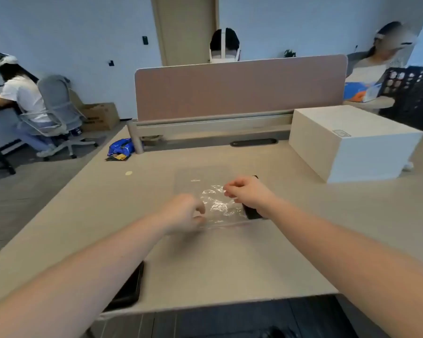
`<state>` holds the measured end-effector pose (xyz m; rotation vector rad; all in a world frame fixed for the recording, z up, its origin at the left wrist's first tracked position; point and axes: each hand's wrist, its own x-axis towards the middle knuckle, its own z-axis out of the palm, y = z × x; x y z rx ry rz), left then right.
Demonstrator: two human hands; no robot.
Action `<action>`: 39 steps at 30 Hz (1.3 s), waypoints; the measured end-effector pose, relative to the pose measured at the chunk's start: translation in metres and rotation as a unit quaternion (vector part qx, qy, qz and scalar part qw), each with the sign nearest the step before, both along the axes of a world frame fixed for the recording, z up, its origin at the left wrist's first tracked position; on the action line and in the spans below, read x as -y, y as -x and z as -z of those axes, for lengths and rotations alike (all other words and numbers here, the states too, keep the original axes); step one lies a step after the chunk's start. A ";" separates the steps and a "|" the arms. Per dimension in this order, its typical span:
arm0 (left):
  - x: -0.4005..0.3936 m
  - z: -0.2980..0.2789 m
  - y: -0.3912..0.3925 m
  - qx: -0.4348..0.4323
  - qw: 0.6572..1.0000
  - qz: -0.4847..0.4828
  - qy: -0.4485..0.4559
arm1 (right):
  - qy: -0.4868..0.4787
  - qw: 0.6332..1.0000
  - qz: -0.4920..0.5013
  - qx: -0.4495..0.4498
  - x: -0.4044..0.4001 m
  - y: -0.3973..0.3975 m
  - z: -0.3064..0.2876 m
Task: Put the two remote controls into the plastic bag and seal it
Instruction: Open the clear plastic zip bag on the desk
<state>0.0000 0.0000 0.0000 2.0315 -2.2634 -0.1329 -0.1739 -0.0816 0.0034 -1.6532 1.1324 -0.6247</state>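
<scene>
Nearest the camera, a dark flat device (130, 286) lies at the counter's (217, 264) lower-left edge, half hidden under the left forearm; whether it is one of the two remotes I cannot tell. Mid-frame, the clear plastic bag (217, 203) lies flat on the counter, its zip strip toward the person. The left hand (183, 212) has its fingers pinched shut at the bag's near-left corner, seemingly to anchor the mouth. The right hand (248, 193) pinches the film's upper layer near the centre, probably lifting it to open the bag. A black remote control (252, 212) lies beneath that hand, at the bag's right edge; inside or beside, I cannot tell.
</scene>
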 end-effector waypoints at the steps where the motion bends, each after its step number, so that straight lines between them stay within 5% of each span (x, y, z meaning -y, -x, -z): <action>1: -0.006 0.003 0.004 0.003 1.000 0.000 -0.017 | 0.005 1.000 0.000 -0.010 -0.005 0.003 0.003; 14: -0.014 0.022 0.013 0.109 0.994 0.008 -0.024 | -0.005 1.000 -0.014 -0.007 -0.027 0.016 0.005; 22: -0.008 0.009 0.016 -0.081 0.991 -0.093 0.059 | -0.122 0.988 -0.088 -0.029 -0.041 0.011 0.013; 27: -0.004 0.013 0.015 -0.228 0.958 -0.134 0.110 | -0.197 0.974 -0.032 0.106 -0.052 -0.011 0.020; 31: -0.007 0.016 0.022 -0.293 0.939 -0.133 0.124 | -0.179 0.968 0.025 0.174 -0.053 -0.022 0.021; 39: -0.008 0.018 0.019 -0.308 0.936 -0.142 0.098 | -0.062 0.992 0.026 0.111 -0.051 -0.018 0.017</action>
